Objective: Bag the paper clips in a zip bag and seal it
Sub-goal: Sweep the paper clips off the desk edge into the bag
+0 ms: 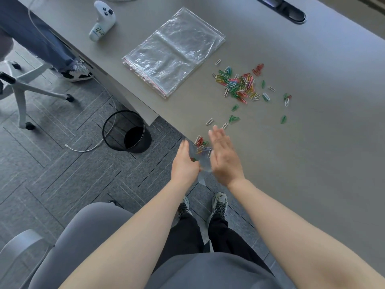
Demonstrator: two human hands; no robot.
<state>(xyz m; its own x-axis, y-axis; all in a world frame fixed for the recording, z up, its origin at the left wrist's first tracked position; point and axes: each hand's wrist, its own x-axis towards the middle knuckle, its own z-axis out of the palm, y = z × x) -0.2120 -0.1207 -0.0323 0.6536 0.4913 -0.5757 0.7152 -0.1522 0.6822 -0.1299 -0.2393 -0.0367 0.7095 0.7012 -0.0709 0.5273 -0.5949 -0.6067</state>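
Note:
A clear zip bag (203, 163) hangs at the near table edge, gripped by my left hand (184, 163), with its mouth facing the table. Some coloured clips show through the bag beside my left hand. My right hand (224, 155) lies with straight fingers on the table beside the bag mouth, next to a small bunch of paper clips (200, 142). The main pile of coloured paper clips (239, 85) lies farther out on the grey table (302, 142). Several loose clips are scattered between the pile and my hands.
A stack of spare zip bags (173, 53) lies left of the pile. A white controller (102, 20) sits at the far left of the table. A black wire bin (127, 132) and a white cable lie on the floor. Another person's legs and an office chair are at the far left.

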